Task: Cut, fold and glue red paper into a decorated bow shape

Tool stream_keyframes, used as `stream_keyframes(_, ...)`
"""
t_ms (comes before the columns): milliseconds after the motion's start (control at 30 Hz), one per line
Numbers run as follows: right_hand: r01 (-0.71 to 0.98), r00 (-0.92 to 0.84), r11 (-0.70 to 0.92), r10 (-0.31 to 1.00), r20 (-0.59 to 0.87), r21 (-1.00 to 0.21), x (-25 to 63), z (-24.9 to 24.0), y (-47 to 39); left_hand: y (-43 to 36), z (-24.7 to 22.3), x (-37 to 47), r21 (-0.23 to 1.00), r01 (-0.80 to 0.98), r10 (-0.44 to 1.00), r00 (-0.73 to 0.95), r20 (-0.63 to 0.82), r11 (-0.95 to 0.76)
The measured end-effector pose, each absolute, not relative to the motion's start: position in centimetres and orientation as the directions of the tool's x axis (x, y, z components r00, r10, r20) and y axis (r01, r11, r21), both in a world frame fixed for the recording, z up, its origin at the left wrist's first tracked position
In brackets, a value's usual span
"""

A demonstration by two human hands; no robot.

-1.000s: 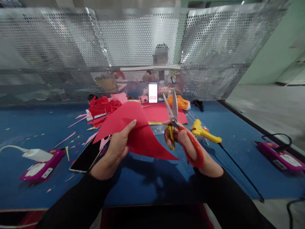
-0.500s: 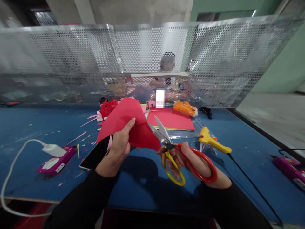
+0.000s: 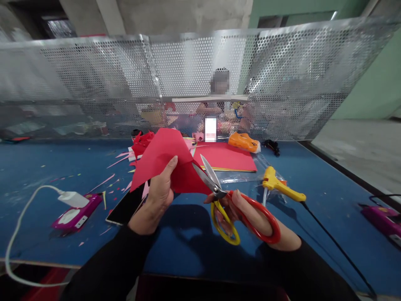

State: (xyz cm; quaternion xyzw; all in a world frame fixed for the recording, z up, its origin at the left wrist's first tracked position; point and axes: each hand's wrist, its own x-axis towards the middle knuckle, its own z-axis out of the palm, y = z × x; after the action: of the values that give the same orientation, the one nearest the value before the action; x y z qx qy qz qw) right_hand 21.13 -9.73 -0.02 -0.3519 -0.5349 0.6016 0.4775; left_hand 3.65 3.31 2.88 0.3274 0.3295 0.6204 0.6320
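My left hand (image 3: 159, 194) is closed on a sheet of red paper (image 3: 163, 156), its thumb pressed on the near face. The sheet is bent and held up above the table. In my right hand (image 3: 247, 215) is a pair of scissors (image 3: 219, 192) with one red and one yellow handle loop. The blades are apart and point up and to the left, with the lower blade against the right part of the sheet. Where exactly the blade meets the paper is partly hidden. Behind the blades lies a stack of red paper (image 3: 225, 156) on the blue table (image 3: 188, 259).
A yellow glue gun (image 3: 282, 186) with a black cord lies to the right, near an orange packet (image 3: 243, 142). At left are a purple power strip (image 3: 77, 213), a dark tablet-like panel (image 3: 125, 207) and paper scraps (image 3: 105, 179). A perforated metal screen (image 3: 200, 58) stands behind; a person sits beyond it.
The scissors have shifted slightly left, and their blades sit a little closer to the red sheet. My left hand keeps its hold on the paper, nearly still.
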Motion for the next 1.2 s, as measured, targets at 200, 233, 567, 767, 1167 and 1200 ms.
stream_keyframes(200, -0.17, -0.242, 0.07, 0.964, 0.11, -0.983, 20.2, 1.1, -10.0, 3.0, 2.5, 4.2, 0.791, -0.599, 0.992, 0.08, -0.098, 0.127)
stream_keyframes(233, -0.16, -0.225, 0.082, 0.967, 0.117, -0.984, 20.0, 1.2, -10.1, 2.9, 2.4, 4.3, 0.791, -0.596, 0.99, 0.091, -0.108, 0.141)
stream_keyframes(567, -0.179, -0.21, 0.096, 0.969, 0.133, -0.979, 19.6, 0.4, -9.5, 1.8, 1.7, 5.1, 0.797, -0.585, 0.988, 0.093, -0.12, 0.152)
stream_keyframes(767, -0.219, -0.196, 0.094, 0.971, 0.138, -0.971, 19.1, 0.2, -9.4, 1.6, 1.6, 5.3, 0.792, -0.597, 0.992, 0.081, -0.1, 0.129)
stream_keyframes(1167, -0.314, -0.193, 0.03, 0.977, 0.094, -0.949, 18.5, -0.3, -9.2, 1.5, 1.6, 5.4, 0.783, -0.61, 0.992, 0.079, -0.099, 0.126)
stream_keyframes(1200, -0.319, -0.189, 0.026, 0.978, 0.091, -0.947, 18.5, -0.4, -9.2, 1.5, 1.6, 5.5, 0.783, -0.61, 0.993, 0.073, -0.096, 0.121)
